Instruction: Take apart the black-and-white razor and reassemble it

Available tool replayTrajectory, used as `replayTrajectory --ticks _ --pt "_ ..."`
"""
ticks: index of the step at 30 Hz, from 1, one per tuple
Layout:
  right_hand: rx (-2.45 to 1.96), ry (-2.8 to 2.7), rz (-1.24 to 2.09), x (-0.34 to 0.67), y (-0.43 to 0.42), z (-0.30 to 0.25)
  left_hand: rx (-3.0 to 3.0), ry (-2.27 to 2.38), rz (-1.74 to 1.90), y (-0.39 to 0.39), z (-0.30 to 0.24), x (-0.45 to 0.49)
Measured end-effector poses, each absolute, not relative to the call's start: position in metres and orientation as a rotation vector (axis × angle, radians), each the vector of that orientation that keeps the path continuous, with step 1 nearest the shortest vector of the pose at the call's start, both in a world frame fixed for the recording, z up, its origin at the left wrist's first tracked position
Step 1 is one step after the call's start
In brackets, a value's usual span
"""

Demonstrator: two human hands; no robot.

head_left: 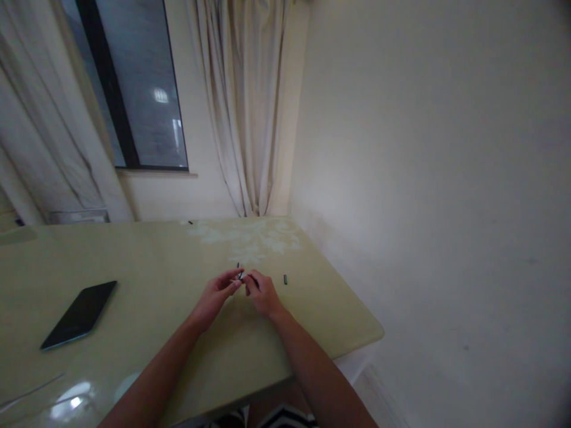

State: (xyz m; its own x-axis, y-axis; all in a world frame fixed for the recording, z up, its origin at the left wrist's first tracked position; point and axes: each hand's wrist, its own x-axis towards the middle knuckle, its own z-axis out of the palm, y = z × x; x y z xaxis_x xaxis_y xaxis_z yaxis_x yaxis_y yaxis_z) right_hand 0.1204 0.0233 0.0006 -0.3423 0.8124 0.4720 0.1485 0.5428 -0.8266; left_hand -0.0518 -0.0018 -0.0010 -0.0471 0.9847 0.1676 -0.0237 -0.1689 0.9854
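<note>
My left hand (218,292) and my right hand (263,293) meet above the table, fingertips nearly touching. Both are closed in a pinch around a small dark piece (241,276) with a pale bit beside it. Its kind is too small to make out, and the fingers cover part of it. Just beyond the fingertips is a short dark stick-like piece (238,265). To the right of my right hand, a small black oblong piece (285,279) lies apart on the tabletop.
A black tablet (80,315) lies on the glossy pale-green table (147,267) at left. Near the far edge rests a tiny dark object (190,222). A thin cable (33,391) crosses the lower left. A wall (423,178) bounds the right; curtains (250,119) hang behind.
</note>
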Motion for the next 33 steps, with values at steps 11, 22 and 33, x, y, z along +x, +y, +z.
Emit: replayTrajectory --ticks 11,22,33 --pt "-0.843 -1.916 0.636 0.121 0.024 -0.002 1.317 1.147 1.433 -0.001 -0.003 -0.059" --pt "-0.836 -1.732 0.858 0.107 0.017 -0.004 1.486 1.237 1.530 -0.006 0.013 -0.058" --pt "-0.621 -1.634 1.320 0.109 0.025 -0.017 1.919 1.277 1.812 -0.014 0.018 -0.049"
